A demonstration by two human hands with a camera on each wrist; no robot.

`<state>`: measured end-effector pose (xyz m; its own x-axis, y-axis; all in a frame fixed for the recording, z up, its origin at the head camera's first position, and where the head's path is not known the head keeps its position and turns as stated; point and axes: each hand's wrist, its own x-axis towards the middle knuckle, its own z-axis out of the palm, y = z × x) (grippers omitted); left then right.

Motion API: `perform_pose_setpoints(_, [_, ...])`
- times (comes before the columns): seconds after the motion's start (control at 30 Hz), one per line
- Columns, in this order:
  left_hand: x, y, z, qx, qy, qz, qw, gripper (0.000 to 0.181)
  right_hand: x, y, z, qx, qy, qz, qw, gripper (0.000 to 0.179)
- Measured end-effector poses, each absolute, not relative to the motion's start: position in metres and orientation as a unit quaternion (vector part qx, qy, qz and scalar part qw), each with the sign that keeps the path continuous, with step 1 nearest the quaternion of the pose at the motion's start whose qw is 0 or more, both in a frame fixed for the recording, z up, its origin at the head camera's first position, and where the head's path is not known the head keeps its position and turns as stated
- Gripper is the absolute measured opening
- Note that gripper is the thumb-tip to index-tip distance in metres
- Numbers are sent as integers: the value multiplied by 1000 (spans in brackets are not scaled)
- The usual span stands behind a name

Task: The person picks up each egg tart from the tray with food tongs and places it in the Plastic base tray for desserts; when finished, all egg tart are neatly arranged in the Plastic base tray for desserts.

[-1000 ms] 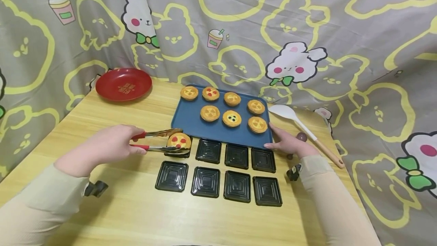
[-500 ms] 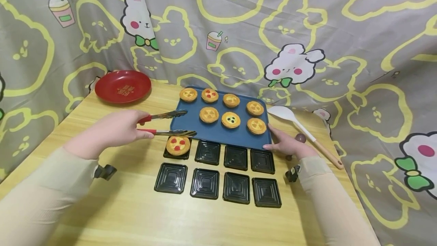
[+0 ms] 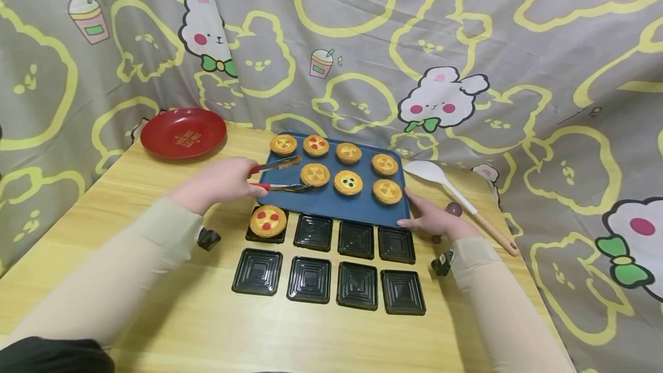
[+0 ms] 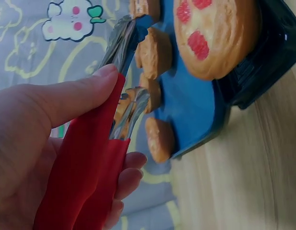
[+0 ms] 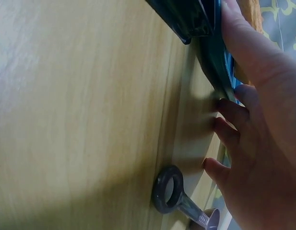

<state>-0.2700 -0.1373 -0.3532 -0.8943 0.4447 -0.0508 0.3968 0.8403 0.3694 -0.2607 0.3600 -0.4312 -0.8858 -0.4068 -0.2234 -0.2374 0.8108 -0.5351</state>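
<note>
In the head view my left hand (image 3: 220,183) holds red-handled metal tongs (image 4: 88,158). The tongs' spread arms reach over the blue baking tray (image 3: 279,191), their tips at the left side of a plain egg tart (image 3: 315,175). Several other tarts sit on the tray, among them a red-dotted tart (image 3: 316,145) and a dark-dotted tart (image 3: 348,182). Another red-dotted tart (image 3: 267,221) rests on a black square holder at the near left. My right hand (image 3: 432,216) grips the tray's near right corner, thumb on the front rim and fingers along the side.
Two rows of black square holders (image 3: 311,279) lie in front of the tray. A red plate (image 3: 183,134) stands at the back left. Right of the tray lies a white spoon (image 3: 427,171) with a wooden handle. A dark ring-ended object (image 5: 168,189) lies by my right hand.
My left hand has drawn the tongs off the red-dotted tart on the near-left holder and moved them back and right over the tray to the plain tart. The right hand stays put.
</note>
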Motion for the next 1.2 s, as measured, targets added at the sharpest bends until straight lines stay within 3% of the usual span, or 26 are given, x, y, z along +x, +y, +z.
perform_pose_setpoints(0.37, [-291,-120,-373,198,957,192,92,38,-260,361,-430,-161,936,-260,175,107])
perform_pose_setpoints(0.7, [-292,-114,-380,195,956,200,87,60,-261,363,-434,-168,935,-262,170,108])
perform_pose_setpoints(0.97, [-283,-117,-375,198,955,208,80,67,-266,365,-437,-162,934,-266,176,109])
perform_pose_setpoints(1.2, [-255,-117,-357,239,951,188,60,65,-261,362,-434,-165,937,-258,167,107])
